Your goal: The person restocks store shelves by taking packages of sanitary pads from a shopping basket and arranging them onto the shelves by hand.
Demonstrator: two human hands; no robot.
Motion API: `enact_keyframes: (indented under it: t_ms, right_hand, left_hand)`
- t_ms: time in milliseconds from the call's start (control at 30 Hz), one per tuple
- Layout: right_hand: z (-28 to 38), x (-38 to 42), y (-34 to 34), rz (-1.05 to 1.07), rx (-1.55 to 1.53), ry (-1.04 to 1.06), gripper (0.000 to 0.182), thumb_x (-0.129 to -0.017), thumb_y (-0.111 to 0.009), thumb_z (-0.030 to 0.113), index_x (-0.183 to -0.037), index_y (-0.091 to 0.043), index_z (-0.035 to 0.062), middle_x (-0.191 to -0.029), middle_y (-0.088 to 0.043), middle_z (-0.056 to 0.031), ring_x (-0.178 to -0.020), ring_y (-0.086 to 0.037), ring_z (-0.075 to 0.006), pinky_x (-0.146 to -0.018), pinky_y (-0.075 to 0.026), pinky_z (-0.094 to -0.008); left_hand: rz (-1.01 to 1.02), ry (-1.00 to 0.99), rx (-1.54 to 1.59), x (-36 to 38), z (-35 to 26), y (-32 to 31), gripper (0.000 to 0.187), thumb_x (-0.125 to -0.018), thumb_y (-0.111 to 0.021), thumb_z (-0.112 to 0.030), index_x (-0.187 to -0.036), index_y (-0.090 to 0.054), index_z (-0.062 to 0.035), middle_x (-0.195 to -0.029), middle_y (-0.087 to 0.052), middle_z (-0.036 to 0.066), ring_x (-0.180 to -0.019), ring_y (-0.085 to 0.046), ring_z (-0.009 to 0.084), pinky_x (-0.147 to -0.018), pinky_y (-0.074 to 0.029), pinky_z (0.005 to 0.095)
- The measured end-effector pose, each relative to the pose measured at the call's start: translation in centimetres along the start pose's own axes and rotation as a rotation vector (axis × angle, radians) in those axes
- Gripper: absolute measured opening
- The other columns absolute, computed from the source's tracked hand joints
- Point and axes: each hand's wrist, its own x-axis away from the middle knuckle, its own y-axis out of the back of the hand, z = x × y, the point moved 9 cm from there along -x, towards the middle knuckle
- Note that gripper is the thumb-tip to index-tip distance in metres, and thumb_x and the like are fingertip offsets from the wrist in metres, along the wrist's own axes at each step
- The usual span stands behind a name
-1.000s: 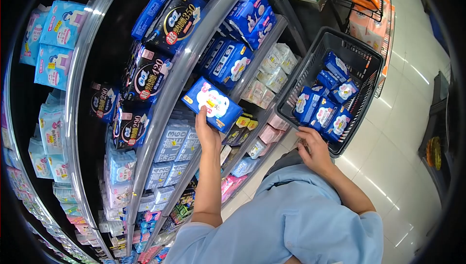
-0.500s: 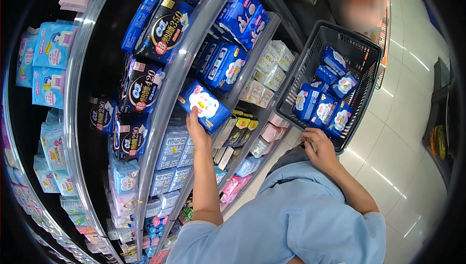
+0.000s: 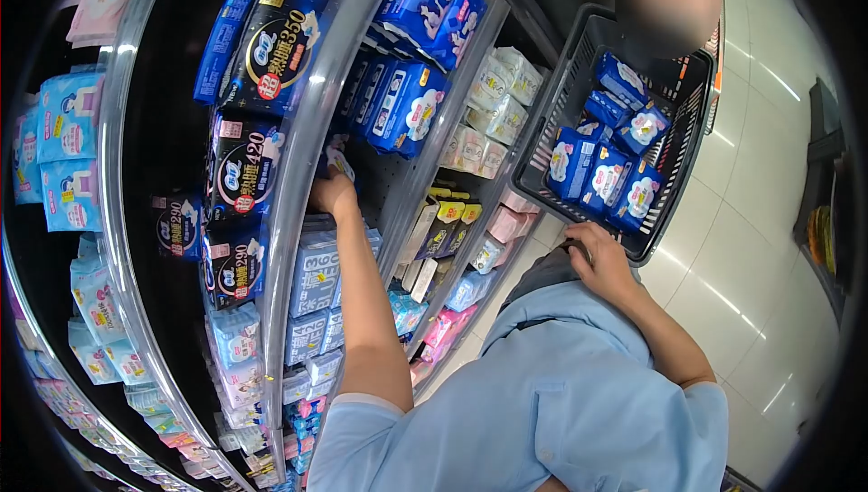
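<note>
My left hand [image 3: 334, 192] reaches between the shelf rails, its fingers closed on a blue sanitary pad pack [image 3: 342, 159]. Most of that pack is hidden by the hand and the rail. Standing upright just beyond it on the same shelf are similar blue sanitary pad packs [image 3: 409, 110]. My right hand [image 3: 597, 259] is beside the near rim of a black shopping basket [image 3: 553, 209], fingers loosely bent and thumb apart, with nothing seen in them. Several blue and white sanitary pad packs [image 3: 604, 180] lie inside the basket.
Black sanitary pad packs [image 3: 249, 166] fill the shelf to the left, behind a clear-edged rail [image 3: 303, 121]. Light blue packs [image 3: 316, 275] are stacked nearer me. At the basket's far end a person's blurred head [image 3: 667, 4] shows. Tiled floor [image 3: 723, 266] runs along the right.
My left hand has moved left and away from me, carrying the blue pack from in front of the rail into the shelf. My right hand has stayed near the basket rim.
</note>
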Motion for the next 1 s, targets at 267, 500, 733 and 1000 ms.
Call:
enact_keyframes:
  t_ms: [267, 500, 733, 1000]
  right_hand:
    - [-0.9, 0.0, -0.4, 0.008, 0.026, -0.058, 0.024, -0.078, -0.057, 0.011, -0.101, -0.058, 0.0017, -0.097, -0.059, -0.0153, -0.093, -0.057, -0.0317, -0.08, -0.046, -0.0384]
    - [-1.6, 0.2, -1.0, 0.01, 0.036, -0.092, 0.023, -0.079, -0.057, 0.011, -0.099, -0.058, 0.0016, -0.094, -0.059, -0.0153, -0.091, -0.058, -0.032, -0.078, -0.047, -0.0391]
    - [-2.5, 0.1, -1.5, 0.024, 0.049, -0.137, 0.022, -0.079, -0.057, 0.011, -0.099, -0.058, 0.0014, -0.094, -0.06, -0.0157, -0.09, -0.058, -0.0322, -0.078, -0.047, -0.0392]
    - [-3.8, -0.6, -3.0, 0.111, 0.027, -0.239, 0.024, -0.08, -0.056, 0.012, -0.102, -0.058, 0.0022, -0.095, -0.059, -0.0156, -0.092, -0.057, -0.0322, -0.079, -0.046, -0.0401]
  left_hand:
    - [0.387, -0.028, -0.341, 0.2, -0.4, -4.5, 0.075, -0.073, -0.067, -0.027, -0.138, -0.03, -0.0158, -0.141, -0.032, 0.019, -0.131, -0.025, 0.0402, -0.107, -0.013, 0.054]
    - [0.296, -0.299, -0.389, -0.8, -1.9, -5.2, 0.07, -0.077, -0.067, -0.025, -0.137, -0.032, -0.0158, -0.142, -0.032, 0.013, -0.134, -0.022, 0.0352, -0.107, -0.011, 0.0556]
    - [0.212, -0.323, -0.426, 1.0, -3.0, -4.8, 0.075, -0.077, -0.064, -0.021, -0.14, -0.024, -0.0091, -0.143, -0.024, 0.018, -0.132, -0.021, 0.0391, -0.107, -0.013, 0.0551]
    - [0.168, -0.307, -0.568, -0.4, -2.2, -5.9, 0.073, -0.076, -0.065, -0.021, -0.137, -0.026, -0.0074, -0.134, -0.034, 0.022, -0.125, -0.032, 0.0401, -0.105, -0.02, 0.0538]
